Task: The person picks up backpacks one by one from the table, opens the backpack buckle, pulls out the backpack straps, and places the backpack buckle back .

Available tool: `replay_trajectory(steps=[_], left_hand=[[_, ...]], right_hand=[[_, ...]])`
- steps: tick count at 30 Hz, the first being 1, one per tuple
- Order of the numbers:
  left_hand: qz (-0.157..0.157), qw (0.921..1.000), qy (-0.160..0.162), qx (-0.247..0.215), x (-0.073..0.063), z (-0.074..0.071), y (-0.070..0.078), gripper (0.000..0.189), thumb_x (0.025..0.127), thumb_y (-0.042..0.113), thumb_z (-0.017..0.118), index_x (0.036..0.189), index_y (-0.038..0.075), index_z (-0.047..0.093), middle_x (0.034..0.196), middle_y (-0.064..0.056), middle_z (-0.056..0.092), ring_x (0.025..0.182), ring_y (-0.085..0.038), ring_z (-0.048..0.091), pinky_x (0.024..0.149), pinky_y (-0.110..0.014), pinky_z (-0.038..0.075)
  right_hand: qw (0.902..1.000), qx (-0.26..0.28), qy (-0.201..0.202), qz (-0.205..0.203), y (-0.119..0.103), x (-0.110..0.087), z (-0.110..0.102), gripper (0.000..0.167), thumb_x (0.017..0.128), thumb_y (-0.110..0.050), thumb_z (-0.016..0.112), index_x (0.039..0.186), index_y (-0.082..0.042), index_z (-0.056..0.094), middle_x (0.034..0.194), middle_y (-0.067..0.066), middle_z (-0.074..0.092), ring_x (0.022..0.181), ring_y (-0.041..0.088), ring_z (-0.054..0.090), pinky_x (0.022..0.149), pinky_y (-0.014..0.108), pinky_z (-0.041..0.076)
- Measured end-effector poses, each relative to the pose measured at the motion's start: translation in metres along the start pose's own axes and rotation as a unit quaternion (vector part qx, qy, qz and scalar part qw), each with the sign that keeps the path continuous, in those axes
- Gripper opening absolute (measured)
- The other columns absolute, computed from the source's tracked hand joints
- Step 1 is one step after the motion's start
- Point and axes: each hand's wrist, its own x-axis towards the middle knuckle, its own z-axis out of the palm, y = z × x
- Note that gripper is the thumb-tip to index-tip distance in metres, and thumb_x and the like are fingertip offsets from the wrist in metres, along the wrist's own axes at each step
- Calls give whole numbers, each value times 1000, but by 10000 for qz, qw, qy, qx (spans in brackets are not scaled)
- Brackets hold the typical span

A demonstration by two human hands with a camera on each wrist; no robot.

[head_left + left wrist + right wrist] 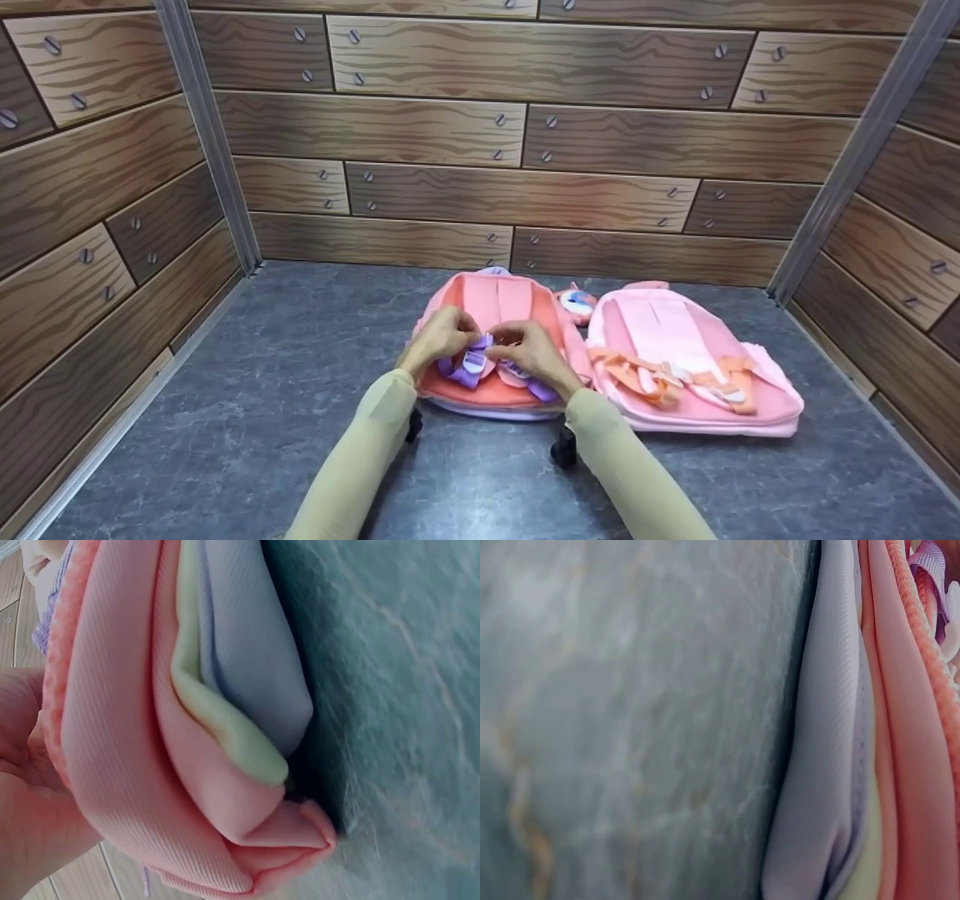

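Coral backpack lies on grey surface, beside pink backpack; left hand and right hand pinch its purple strap; judged light, soft; strap pliable, perhaps slippery, best held near white buckle

I can read no text, label, brand, number or sign in any of the three views; the coloured front of the round charm is too small for me to make out.

2 backpacks (1 coral, 1 pink); 2 hands; 2 sleeves; 1 round charm.
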Motion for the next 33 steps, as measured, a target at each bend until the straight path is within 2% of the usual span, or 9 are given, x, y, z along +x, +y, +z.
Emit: replay_trajectory(steps=[10, 14, 20, 27, 28, 33], left_hand=[[-30, 9999, 30, -150, 0, 5, 2, 11, 95, 2, 69, 91, -2, 78, 75, 1, 68, 55, -7, 52, 51, -20, 40], [-49, 9998, -4, -169, 1, 6, 1, 11, 95, 3, 69, 89, 0, 78, 74, 3, 66, 57, -6, 52, 52, -19, 40], [-140, 9991, -172, -369, 2, 2, 2, 12, 97, 5, 70, 92, -1, 80, 71, 3, 65, 50, -4, 49, 46, -19, 39], [-297, 9991, -230, -184, 2, -3, -1, 12, 96, 7, 72, 94, 0, 81, 70, 3, 67, 51, -5, 52, 49, -19, 41], [-251, 9994, -216, -139, 6, 0, -9, 12, 96, 8, 72, 94, 1, 82, 70, 3, 67, 51, -6, 52, 48, -19, 41], [-127, 9996, -218, -117, 6, 3, -8, 13, 95, 3, 69, 90, 0, 80, 67, 3, 63, 50, -6, 50, 46, -20, 40]], right_hand=[[9999, -77, 23, -90, 2, 1, 0, 27, 88, -6, 85, 113, 3, 78, 102, 15, 78, 91, 21, 70, 83, 29, 55], [9998, -131, 19, -138, 2, 0, -1, 27, 88, -6, 85, 113, 4, 78, 100, 15, 78, 88, 16, 70, 80, 25, 54], [9999, -120, 58, -60, 1, 1, -1, 27, 87, -6, 85, 112, 2, 80, 99, 14, 79, 84, 11, 68, 76, 20, 52], [9997, -131, 117, 157, 0, 1, 0, 27, 87, -7, 86, 112, 0, 80, 105, 13, 79, 89, 13, 70, 80, 22, 54], [9996, -152, 129, 183, 0, 1, 0, 27, 87, -7, 86, 112, 0, 80, 105, 13, 79, 89, 13, 70, 80, 22, 54], [9997, -181, 94, 126, 0, 1, 0, 27, 87, -6, 85, 112, 1, 80, 103, 13, 79, 89, 13, 70, 81, 24, 55]])
